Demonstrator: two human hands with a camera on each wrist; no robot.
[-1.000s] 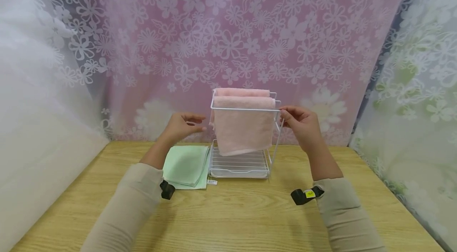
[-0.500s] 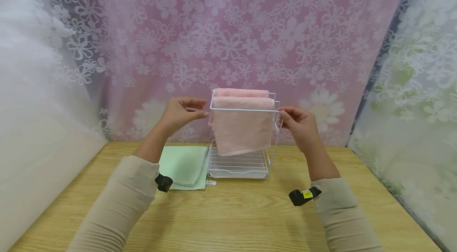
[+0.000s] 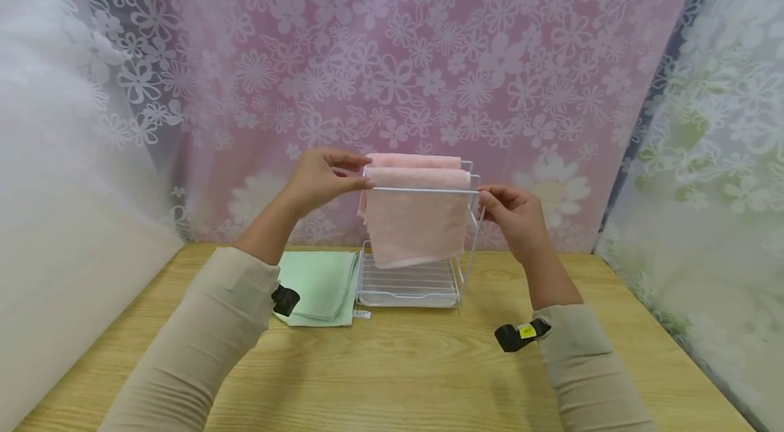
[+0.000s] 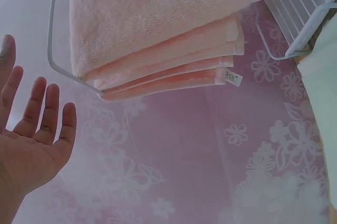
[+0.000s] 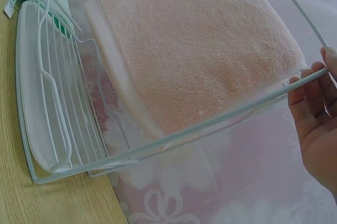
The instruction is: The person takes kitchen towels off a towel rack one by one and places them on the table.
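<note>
A pale pink towel (image 3: 419, 221) hangs folded over a bar of a white wire rack (image 3: 422, 191). Behind it hangs a second pink towel (image 3: 416, 160); their layered lower edges show in the left wrist view. My right hand (image 3: 517, 221) pinches the rack's top right front corner between thumb and fingers; the right wrist view shows this hand (image 5: 321, 124) at the wire. My left hand (image 3: 315, 181) is at the rack's top left end, thumb and fingers extended. In the left wrist view, the left hand (image 4: 39, 134) has spread, slightly bent fingers and holds nothing.
A folded mint green cloth (image 3: 315, 286) lies on the wooden table (image 3: 392, 364) left of the rack, a white tag (image 3: 362, 314) beside it. The rack's base holds a white tray (image 3: 407, 298) under a wire grid. A flowered curtain (image 3: 392, 64) hangs close behind.
My left hand has risen and moved right, from beside the towels to the rack's top left end. The right hand stays on the rack's corner. The towels hang as before.
</note>
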